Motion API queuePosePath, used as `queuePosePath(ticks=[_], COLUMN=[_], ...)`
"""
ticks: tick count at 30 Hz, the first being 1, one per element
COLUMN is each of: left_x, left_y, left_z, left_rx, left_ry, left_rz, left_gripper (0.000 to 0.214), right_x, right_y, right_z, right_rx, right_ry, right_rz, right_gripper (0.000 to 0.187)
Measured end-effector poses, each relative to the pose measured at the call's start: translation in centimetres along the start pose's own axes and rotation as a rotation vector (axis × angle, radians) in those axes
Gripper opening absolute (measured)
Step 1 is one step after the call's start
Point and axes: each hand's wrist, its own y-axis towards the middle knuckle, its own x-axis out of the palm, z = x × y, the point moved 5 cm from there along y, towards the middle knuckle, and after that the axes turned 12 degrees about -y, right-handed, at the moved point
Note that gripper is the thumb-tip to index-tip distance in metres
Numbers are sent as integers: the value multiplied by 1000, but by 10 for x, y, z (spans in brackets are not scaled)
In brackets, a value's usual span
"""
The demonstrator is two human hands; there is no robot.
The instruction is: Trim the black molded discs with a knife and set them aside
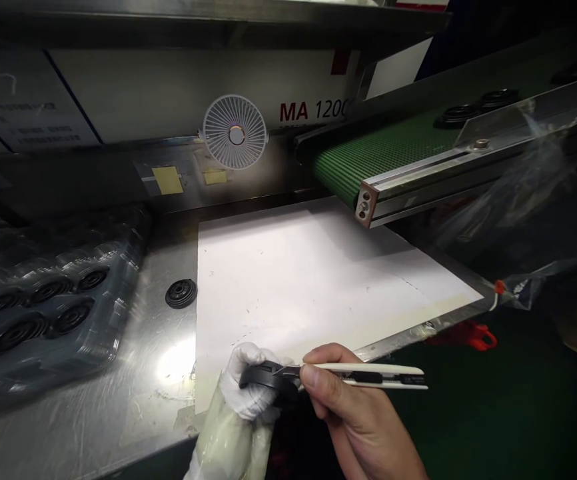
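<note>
My left hand (248, 390), in a white glove, is closed round a black round plastic part (268, 379) just past the front edge of the bench. Bare and closed, my right hand (351, 400) grips a white utility knife (368, 375). The knife's blade lies against the upper rim of the part; whether it cuts in cannot be made out. Another black round part (181, 293) rests on the metal bench beside the white sheet (288, 287). The underside of the held part is in shadow.
A clear plastic tray (103, 333) with several black round parts in its pockets stands at the left. A green conveyor belt (383, 150) carrying black parts (458, 115) juts in from the right. A small white fan (235, 132) stands behind; a red-handled tool (468, 335) is at the right.
</note>
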Motion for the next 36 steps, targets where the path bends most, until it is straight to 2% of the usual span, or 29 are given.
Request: queuePosePath(ticks=[4,10,18,24,26,30,36], left_x=[-2,-4,-15,-23,-23,-19,-21], left_y=[6,2,9,16,19,20,15], left_z=[-3,-3,-4,-9,-9,-8,-15], left_rx=[-12,22,42,40,40,7,-166], left_ry=[10,-36,11,29,28,49,134], left_rz=[-51,-5,-63,-37,-70,-222,-272], left_gripper=[28,28,31,36,38,40,41], right_x=[1,0,1,0,1,0,4], right_y=[-1,-3,-3,-4,-4,0,12], right_z=[0,-1,-1,-2,-2,-6,-17], right_rx=[-34,-41,0,-16,-9,25,57], right_ry=[-16,-43,-42,-68,-101,-57,-40], right_rz=[-6,-24,-73,-47,-88,-180,-297], right_gripper=[23,24,26,25,26,24,21])
